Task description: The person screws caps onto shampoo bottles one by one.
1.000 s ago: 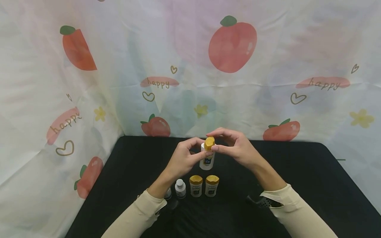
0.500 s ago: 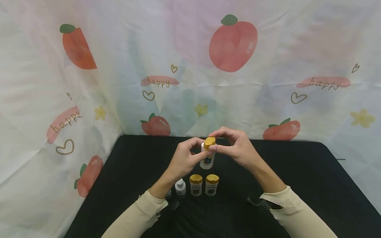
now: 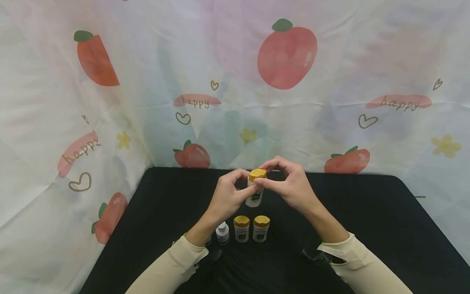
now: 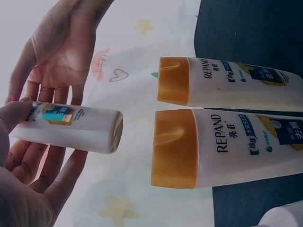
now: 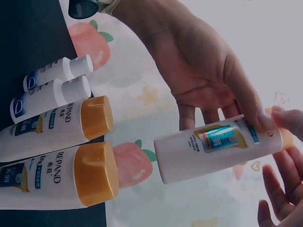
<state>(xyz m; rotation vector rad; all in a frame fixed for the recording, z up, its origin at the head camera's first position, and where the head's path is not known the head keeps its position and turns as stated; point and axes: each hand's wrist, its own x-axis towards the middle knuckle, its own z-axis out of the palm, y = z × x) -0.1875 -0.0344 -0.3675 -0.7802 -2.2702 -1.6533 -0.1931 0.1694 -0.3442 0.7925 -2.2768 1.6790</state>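
Note:
Both hands meet at a white shampoo bottle (image 3: 254, 199) raised over the table, upright in the head view. My left hand (image 3: 228, 194) grips its upper body, thumb across the front and fingers behind. With thumb and forefinger, my right hand (image 3: 291, 183) pinches the yellow cap (image 3: 258, 173), which sits level on the bottle. The right wrist view shows the bottle's blue-and-gold label (image 5: 220, 138), while fingers partly cover the cap there. Two like bottles with yellow caps, a left one (image 3: 241, 229) and a right one (image 3: 261, 229), stand nearer the body.
Left of them stands a small white-capped bottle (image 3: 222, 233); a second small bottle (image 5: 45, 75) is mostly hidden by the left wrist in the head view. The black table (image 3: 367, 216) ends at a printed curtain (image 3: 235, 61) behind and at the left.
The yellow cap has turned from a tilted, skewed position to lying level and in line with the bottle. My right fingers have shifted slightly with it, and the bottle has risen a little.

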